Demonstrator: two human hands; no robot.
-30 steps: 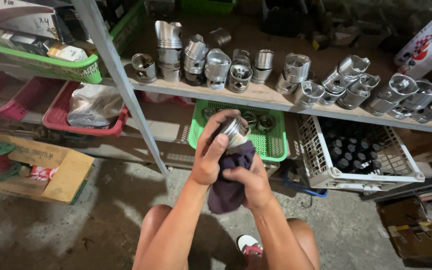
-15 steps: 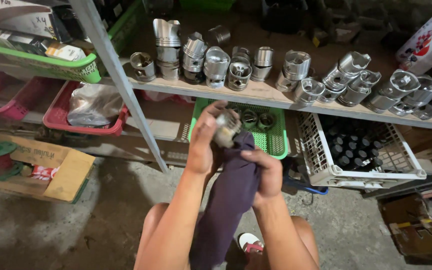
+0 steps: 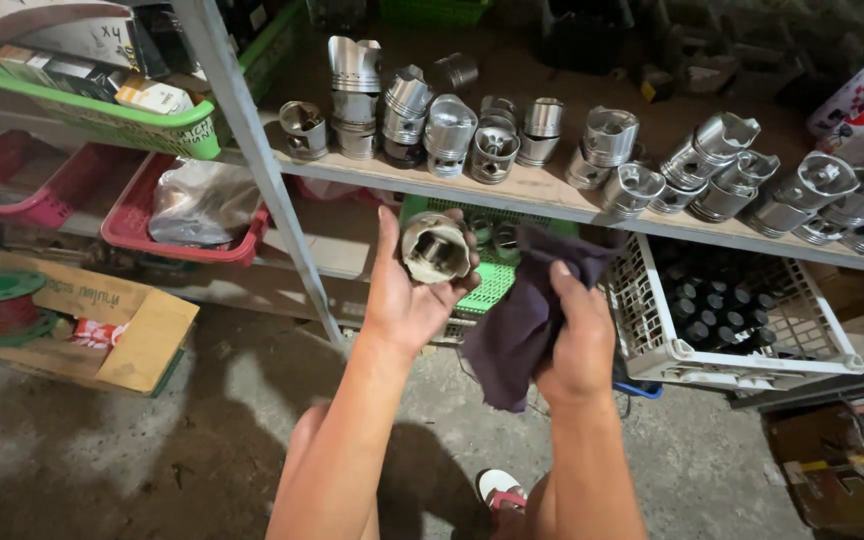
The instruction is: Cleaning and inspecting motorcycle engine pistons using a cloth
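Observation:
My left hand [image 3: 404, 290] holds a metal piston [image 3: 435, 248] with its hollow underside turned toward me. My right hand [image 3: 580, 335] grips a dark purple cloth [image 3: 522, 320], which hangs down just to the right of the piston and is apart from it. Both hands are raised in front of a shelf [image 3: 542, 195] that carries several more shiny pistons [image 3: 497, 140] in a row.
A green basket [image 3: 492, 285] and a white crate of dark bottles [image 3: 727, 310] sit below the shelf. Red trays [image 3: 127, 235] and a green tray [image 3: 102, 115] are at left. A cardboard box with a red-wire spool [image 3: 2, 305] lies on the concrete floor.
The cloth has come off the piston and moved right with my right hand. My left hand has turned the piston so its hollow side faces me.

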